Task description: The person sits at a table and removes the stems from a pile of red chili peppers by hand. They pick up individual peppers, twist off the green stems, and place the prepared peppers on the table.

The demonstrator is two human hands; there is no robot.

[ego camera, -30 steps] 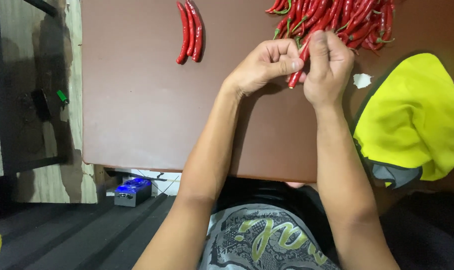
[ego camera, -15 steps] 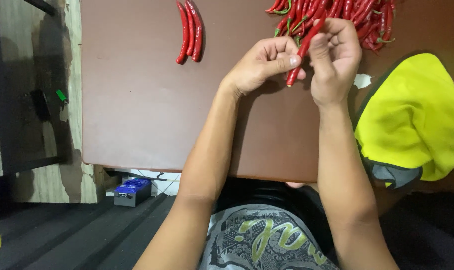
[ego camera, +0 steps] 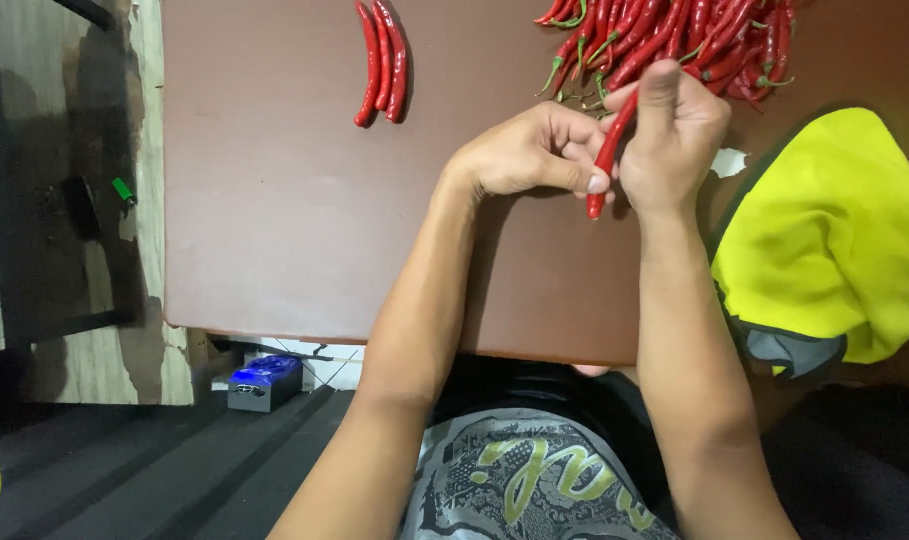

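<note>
Both hands meet over the brown table (ego camera: 304, 230) and share a single red chili pepper (ego camera: 608, 152). The right hand (ego camera: 674, 135) is closed around the upper part of the pepper, thumb pressed along it, and the left hand (ego camera: 534, 150) pinches it lower down between thumb and curled fingers. The pepper is held just above the tabletop, between the two hands and in front of the person's chest.

Its long axis runs steeply, nearly along the line from the person outward. The pointed tip faces back toward the person and pokes out below the left thumb; the far end leans slightly to the right and disappears behind the right hand's fingers, so whether a stem is still on it cannot be told.

Just beyond the right hand lies a heap of red chilies with green stems (ego camera: 674, 40), close enough that the knuckles almost touch it. Three more chilies (ego camera: 382, 65) lie side by side well off to the left of the left hand. A yellow cloth (ego camera: 824, 230) sits just right of the right wrist.

The likely trouble is the pepper itself: squeezed or bent between two tight grips, the slim pod could snap or split and leave juice on the fingers. A jerk of the right hand could also scatter the heap.
</note>
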